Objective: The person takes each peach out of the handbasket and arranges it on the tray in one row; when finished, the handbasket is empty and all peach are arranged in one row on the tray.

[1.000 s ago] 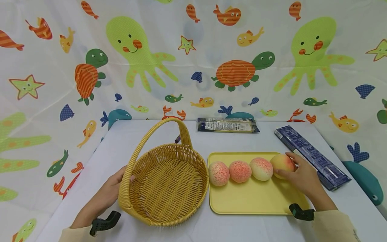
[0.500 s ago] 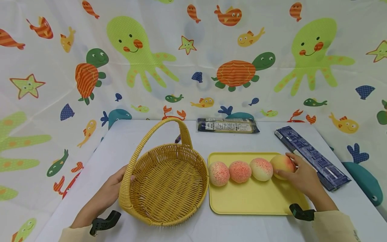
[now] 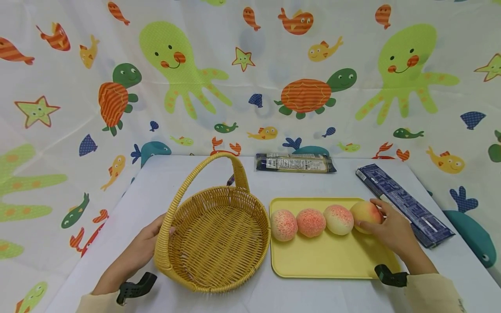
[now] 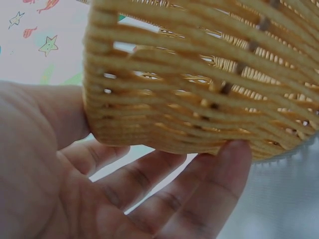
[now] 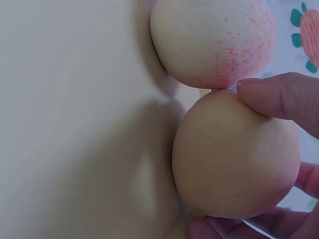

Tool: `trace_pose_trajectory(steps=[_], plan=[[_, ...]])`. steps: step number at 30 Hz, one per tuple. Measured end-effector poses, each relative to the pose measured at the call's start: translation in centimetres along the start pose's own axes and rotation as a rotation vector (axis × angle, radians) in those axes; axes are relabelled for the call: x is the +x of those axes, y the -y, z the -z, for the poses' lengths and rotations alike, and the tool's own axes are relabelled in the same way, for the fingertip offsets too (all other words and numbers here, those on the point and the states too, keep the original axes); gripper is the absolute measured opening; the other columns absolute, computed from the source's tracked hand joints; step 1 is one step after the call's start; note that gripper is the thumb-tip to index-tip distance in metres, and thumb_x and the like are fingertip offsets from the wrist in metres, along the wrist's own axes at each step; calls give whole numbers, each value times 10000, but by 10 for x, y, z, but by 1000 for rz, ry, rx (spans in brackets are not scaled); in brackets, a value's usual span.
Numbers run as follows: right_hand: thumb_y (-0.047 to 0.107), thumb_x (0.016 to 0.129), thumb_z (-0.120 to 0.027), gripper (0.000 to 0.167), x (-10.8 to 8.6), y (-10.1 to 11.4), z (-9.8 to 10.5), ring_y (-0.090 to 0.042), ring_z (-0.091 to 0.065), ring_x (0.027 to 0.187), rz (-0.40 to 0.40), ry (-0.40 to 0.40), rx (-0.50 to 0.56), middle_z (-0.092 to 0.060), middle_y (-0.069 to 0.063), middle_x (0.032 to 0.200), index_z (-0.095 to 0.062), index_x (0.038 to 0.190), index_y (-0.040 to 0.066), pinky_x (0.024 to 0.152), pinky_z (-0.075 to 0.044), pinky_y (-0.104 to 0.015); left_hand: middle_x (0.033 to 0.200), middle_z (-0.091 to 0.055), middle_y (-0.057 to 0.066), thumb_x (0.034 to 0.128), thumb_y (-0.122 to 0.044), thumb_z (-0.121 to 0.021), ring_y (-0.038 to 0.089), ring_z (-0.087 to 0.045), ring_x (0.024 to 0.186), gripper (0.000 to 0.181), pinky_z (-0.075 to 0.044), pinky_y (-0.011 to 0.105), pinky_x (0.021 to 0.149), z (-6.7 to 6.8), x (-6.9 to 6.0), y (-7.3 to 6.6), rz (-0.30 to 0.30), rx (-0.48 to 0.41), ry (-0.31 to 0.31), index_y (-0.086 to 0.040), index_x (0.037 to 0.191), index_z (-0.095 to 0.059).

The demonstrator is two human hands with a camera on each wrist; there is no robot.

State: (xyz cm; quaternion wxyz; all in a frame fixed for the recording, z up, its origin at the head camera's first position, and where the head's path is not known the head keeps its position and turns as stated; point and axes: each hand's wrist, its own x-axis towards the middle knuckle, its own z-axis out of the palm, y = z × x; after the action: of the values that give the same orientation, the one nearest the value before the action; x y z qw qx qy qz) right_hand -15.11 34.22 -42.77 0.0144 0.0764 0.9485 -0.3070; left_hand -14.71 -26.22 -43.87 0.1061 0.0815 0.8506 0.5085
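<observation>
On the left stands a round wicker basket [image 3: 225,250] with a tall arched handle, nothing inside it. My left hand [image 3: 145,245] holds its left side, a fingertip showing inside the rim; in the left wrist view, fingers [image 4: 199,199] lie against the woven wall [image 4: 189,109]. To the right, a yellow tray [image 3: 325,261] bears a row of peaches. My right hand [image 3: 395,230] grips the rightmost one, a yellow peach [image 3: 362,214] with a red blush. In the right wrist view, thumb and fingers surround that peach [image 5: 234,159], which touches its paler neighbour [image 5: 209,40].
Left of the held peach lie a pale pink-topped peach [image 3: 339,220], a pinker one [image 3: 311,222] and a speckled one [image 3: 284,225]. A dark packet [image 3: 295,163] lies at the back, a long blue package [image 3: 405,204] right of the tray. A printed curtain [image 3: 250,78] hangs behind.
</observation>
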Motion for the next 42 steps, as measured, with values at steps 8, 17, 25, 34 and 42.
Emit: trace_pose_trajectory(steps=[8,17,25,34,42], plan=[[468,914,-790,978,0,0,0,-550,-510,1193,-2,12,-6,-390,-437,1472,-292,1587,-38,925,-516,-628,1569,-459,218,1117,-330,-499,425,-433,1407,598,-485,464,990,0,0,0,-5,-3,4,-84,1629,-312],[470,925,-775,999,1,1,3,-469,-554,1078,8,36,-18,-478,-401,1383,-258,1592,-66,856,-537,-550,1609,-409,228,1122,-305,-487,469,-359,1469,600,-413,622,1067,0,0,-2,-47,3,8,-79,1641,-289],[542,1013,-619,958,0,0,5,-589,-456,1273,1,75,-15,-310,-442,1536,-173,1628,-42,955,-481,-669,1505,-532,218,1117,-321,-503,387,-519,1343,565,-525,417,963,1,2,-1,-42,30,-12,-55,1596,-367],[647,1044,-453,983,-3,-6,15,-714,-196,1384,8,86,-77,-101,-455,1604,-43,1649,-11,999,-267,-836,1474,-568,227,1139,-297,-419,416,-573,1304,497,-542,510,979,8,8,-13,-106,294,-132,-38,1562,-418],[631,1073,-343,915,-1,-24,31,-765,-65,1369,22,14,-221,19,-507,1565,-56,1632,-35,962,-168,-890,1598,-376,312,1123,-386,-429,540,-310,1463,609,-190,771,1124,32,35,-26,-242,727,-266,25,1569,-384]])
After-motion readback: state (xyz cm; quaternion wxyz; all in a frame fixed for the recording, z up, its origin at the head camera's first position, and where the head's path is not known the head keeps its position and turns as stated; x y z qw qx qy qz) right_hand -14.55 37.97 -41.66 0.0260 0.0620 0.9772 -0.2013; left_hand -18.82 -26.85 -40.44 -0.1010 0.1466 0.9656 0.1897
